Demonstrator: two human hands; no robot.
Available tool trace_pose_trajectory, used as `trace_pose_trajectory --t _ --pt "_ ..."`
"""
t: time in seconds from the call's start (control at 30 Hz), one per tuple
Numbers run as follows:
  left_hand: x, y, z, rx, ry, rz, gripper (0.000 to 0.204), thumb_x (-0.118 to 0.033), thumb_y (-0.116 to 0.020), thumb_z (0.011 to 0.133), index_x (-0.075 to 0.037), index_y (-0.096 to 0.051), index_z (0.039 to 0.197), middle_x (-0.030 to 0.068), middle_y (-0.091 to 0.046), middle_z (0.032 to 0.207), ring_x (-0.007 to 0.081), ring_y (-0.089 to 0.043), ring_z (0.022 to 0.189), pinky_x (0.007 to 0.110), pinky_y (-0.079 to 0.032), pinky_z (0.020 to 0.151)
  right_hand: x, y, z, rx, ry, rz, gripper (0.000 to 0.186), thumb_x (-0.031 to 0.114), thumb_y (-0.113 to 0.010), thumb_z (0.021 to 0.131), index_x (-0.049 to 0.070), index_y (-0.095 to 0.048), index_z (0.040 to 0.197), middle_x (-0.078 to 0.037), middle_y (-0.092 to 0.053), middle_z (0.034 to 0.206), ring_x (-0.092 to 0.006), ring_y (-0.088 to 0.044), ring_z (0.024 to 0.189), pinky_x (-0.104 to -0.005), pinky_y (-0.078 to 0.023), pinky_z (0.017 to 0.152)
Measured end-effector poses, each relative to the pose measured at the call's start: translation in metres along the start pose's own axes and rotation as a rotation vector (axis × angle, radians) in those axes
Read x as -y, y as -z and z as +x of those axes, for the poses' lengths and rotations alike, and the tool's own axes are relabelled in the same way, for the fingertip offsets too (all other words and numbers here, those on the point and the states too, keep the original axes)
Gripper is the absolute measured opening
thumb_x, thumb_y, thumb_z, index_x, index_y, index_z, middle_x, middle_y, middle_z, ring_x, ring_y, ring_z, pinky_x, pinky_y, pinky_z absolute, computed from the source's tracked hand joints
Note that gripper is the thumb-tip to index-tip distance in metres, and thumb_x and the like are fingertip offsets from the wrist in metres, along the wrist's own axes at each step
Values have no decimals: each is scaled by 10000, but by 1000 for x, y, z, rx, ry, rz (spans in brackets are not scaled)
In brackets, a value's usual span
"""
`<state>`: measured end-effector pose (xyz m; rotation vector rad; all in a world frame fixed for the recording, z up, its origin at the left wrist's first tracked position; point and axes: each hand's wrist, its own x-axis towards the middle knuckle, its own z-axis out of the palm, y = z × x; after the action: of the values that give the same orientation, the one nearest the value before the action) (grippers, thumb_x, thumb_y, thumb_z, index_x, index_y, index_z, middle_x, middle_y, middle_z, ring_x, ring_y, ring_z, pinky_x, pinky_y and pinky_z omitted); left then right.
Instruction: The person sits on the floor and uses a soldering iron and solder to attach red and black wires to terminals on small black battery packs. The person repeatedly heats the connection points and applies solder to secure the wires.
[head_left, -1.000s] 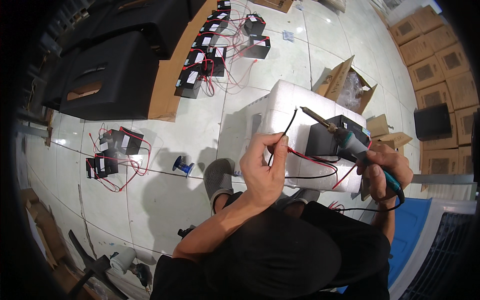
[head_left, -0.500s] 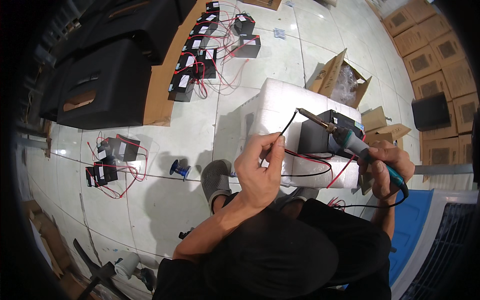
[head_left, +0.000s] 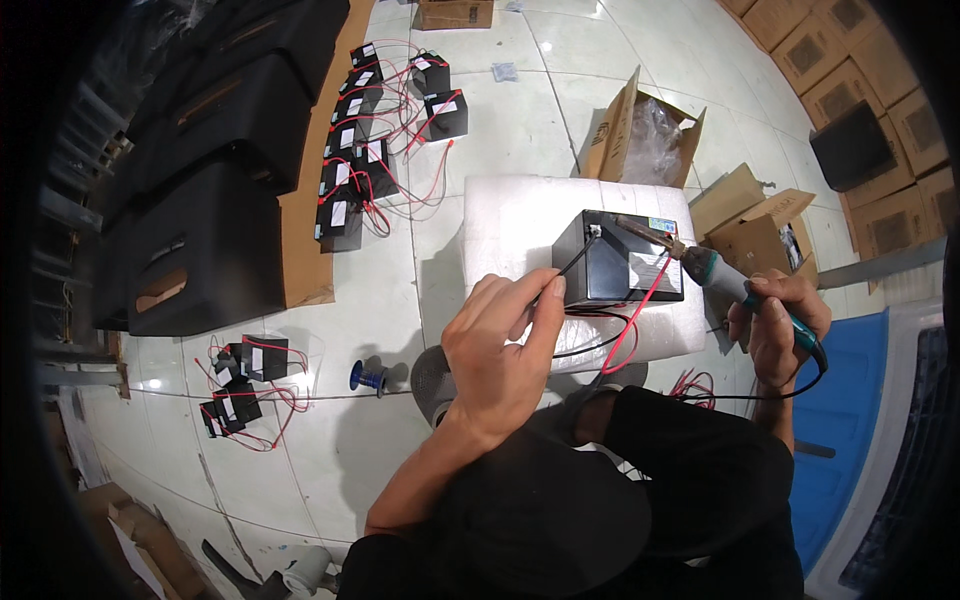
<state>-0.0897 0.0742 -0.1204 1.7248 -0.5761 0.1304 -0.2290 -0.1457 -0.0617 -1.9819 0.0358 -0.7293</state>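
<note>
A black box-shaped battery point(head_left: 600, 268) sits on a white foam block point(head_left: 500, 215) in front of me. My left hand point(head_left: 508, 345) pinches a thin black wire point(head_left: 574, 262), whose end reaches the battery's terminal at the upper left corner. In my right hand point(head_left: 778, 325) is a soldering iron point(head_left: 722, 277) with a grey and teal handle. Its metal tip lies over the battery top, a little to the right of that terminal; whether it touches anything I cannot tell. A red wire point(head_left: 637, 322) runs from the battery's right side down over the foam's near edge.
Several wired black batteries point(head_left: 340, 215) stand on the tiled floor at left, beside large black cases point(head_left: 210, 255). A blue solder spool point(head_left: 367, 377) and more batteries point(head_left: 265, 357) lie nearer. Open cartons point(head_left: 640, 140) stand behind the foam; a blue plastic surface point(head_left: 845, 400) is at right.
The black wire's end has come from above the foam to the battery's corner terminal. The iron's tip has moved over the battery top. The view has shifted, and the battery appears turned.
</note>
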Motion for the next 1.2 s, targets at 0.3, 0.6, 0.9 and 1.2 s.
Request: trace_pose_trajectory --t 0.3,0.6,0.9,1.2 --pt "-5 1 -1 16 54 76 87 -6 -698 831 29 -713 909 28 -552 632 46 -414 552 221 -293 478 -15 -6 -1 33 42 137 239 138 -617 884 -88 -646 956 -176 -648 701 -178 -630 556 -286 -505 493" --pt "-5 -2 0 7 3 67 87 11 -714 819 32 -712 903 29 -535 625 52 -408 540 222 -284 463 -14 -6 0 62 47 127 198 97 -601 883 -79 -664 947 -170 -664 706 -189 -661 571 -284 -535 512" --pt "-5 -1 0 0 1 40 88 21 -709 814 30 -710 902 37 -542 625 58 -427 543 223 -299 462 -12 -4 6 130 154 43 174 75 -607 872 -71 -671 941 -161 -666 679 -195 -669 564 -292 -538 508" --pt "-8 1 0 9 14 44 91 14 -705 819 36 -706 907 45 -544 635 65 -435 551 227 -322 474 -14 5 19 228 164 32 155 54 -604 857 -70 -663 928 -160 -659 669 -195 -658 546 -292 -528 490"
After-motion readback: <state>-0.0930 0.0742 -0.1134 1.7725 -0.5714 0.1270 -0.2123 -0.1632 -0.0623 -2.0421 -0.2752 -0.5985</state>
